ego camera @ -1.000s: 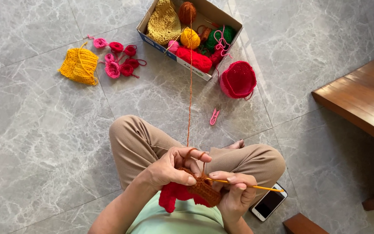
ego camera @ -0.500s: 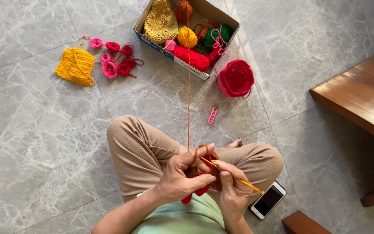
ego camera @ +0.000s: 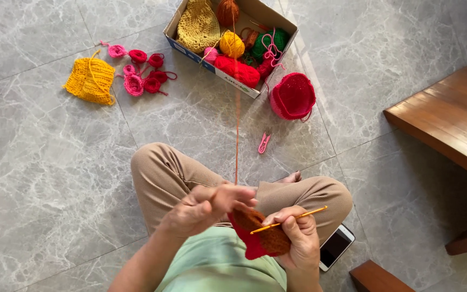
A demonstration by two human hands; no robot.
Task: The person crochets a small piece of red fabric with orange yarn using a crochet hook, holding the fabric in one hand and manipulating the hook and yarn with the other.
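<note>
I sit cross-legged on a grey tile floor. My left hand [ego camera: 204,208] pinches the edge of a rust-orange and red crochet piece [ego camera: 258,235] over my lap, with the orange yarn strand [ego camera: 237,130] running over its fingers. My right hand [ego camera: 297,240] holds a yellow crochet hook [ego camera: 293,218] and supports the piece from below. The strand rises taut to a rust-orange yarn ball [ego camera: 227,11] in a cardboard box [ego camera: 190,46].
The box also holds yellow, pink, red and green yarn. Nearby lie a red crocheted cap [ego camera: 294,96], a yellow crocheted piece [ego camera: 90,80], small pink and red flowers [ego camera: 139,70], pink snips [ego camera: 264,143] and a phone [ego camera: 336,247]. A wooden bench [ego camera: 449,119] stands right.
My left hand lifted and moved left of the piece. The hook swung from pointing down-right to lying nearly level, tip up-right, and more of the crochet piece shows.
</note>
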